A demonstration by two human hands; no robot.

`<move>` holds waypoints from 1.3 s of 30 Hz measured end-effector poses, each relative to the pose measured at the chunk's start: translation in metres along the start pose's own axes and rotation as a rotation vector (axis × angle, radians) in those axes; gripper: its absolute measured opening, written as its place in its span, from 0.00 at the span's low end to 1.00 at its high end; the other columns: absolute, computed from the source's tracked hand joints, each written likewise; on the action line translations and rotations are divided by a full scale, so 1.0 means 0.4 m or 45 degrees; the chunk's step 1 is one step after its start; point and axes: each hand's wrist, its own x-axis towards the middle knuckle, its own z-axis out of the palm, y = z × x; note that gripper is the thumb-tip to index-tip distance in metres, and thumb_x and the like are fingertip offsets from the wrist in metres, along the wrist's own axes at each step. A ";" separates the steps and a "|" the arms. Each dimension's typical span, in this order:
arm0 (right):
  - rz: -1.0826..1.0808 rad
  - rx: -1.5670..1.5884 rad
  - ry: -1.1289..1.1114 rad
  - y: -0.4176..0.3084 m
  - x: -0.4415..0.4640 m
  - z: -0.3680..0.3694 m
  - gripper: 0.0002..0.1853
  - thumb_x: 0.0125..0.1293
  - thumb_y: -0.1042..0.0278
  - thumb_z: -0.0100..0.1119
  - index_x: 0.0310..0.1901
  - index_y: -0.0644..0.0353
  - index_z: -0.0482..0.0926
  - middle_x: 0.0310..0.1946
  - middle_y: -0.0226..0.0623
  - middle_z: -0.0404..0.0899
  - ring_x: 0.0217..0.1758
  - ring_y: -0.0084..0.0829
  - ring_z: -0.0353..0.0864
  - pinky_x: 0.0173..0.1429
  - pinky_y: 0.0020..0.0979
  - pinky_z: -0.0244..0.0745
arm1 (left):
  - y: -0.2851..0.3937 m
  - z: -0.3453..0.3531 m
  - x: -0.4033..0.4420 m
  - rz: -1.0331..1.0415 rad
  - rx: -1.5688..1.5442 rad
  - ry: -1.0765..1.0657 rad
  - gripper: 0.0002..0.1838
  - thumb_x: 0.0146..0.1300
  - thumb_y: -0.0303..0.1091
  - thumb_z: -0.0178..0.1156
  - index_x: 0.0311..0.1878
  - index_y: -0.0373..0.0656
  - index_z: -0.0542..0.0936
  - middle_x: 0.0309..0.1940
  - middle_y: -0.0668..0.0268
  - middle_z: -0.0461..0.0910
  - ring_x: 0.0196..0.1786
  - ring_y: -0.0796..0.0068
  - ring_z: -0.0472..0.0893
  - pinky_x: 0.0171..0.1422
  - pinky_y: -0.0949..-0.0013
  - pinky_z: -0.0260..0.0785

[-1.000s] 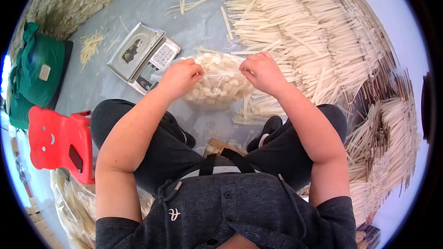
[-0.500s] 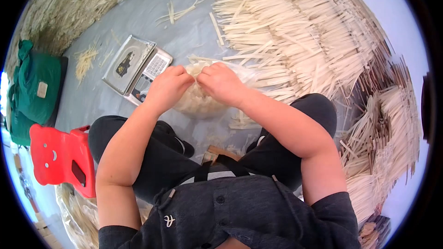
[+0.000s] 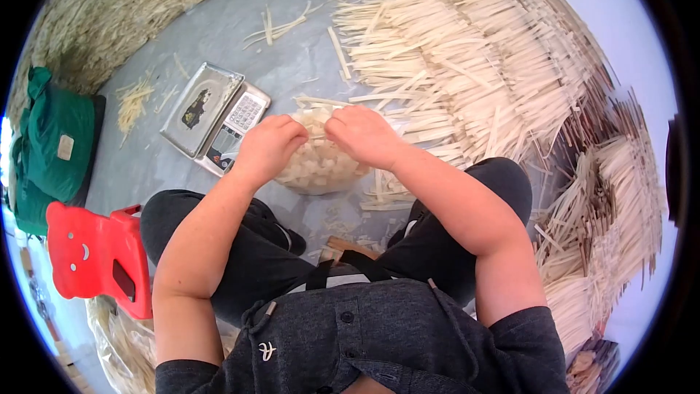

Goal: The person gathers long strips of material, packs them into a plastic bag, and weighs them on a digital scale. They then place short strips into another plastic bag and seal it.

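Observation:
A clear plastic bag (image 3: 321, 168) filled with pale, flat pieces stands on the grey floor between my knees. My left hand (image 3: 271, 147) pinches the bag's top edge on the left side. On the right side of the opening, my right hand (image 3: 362, 135) has its fingers closed on the same edge. A small gap lies between the two hands, with pale pieces showing in it. Just left of the bag sits a digital scale (image 3: 246, 111) with a metal pan that bears a dark patch.
Long pale strips (image 3: 467, 58) lie in rows at the right. A red chair (image 3: 98, 252) holding a dark phone (image 3: 123, 281) stands at the left, near a green bag (image 3: 62, 146). Loose strips (image 3: 133, 106) lie beyond the scale, and a fibrous heap (image 3: 109, 14) rises behind.
My hands were wide apart on the bag's edge, came together over its middle, and now stand slightly apart again. The view has shifted a little.

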 end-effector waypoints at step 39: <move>1.465 1.287 -0.333 0.170 -0.160 -0.109 0.10 0.66 0.57 0.60 0.41 0.53 0.77 0.23 0.30 0.79 0.22 0.20 0.76 0.29 0.25 0.73 | -0.195 -0.110 -0.123 -1.333 -0.957 -0.515 0.15 0.65 0.47 0.63 0.47 0.47 0.79 0.29 0.73 0.79 0.27 0.84 0.76 0.33 0.78 0.73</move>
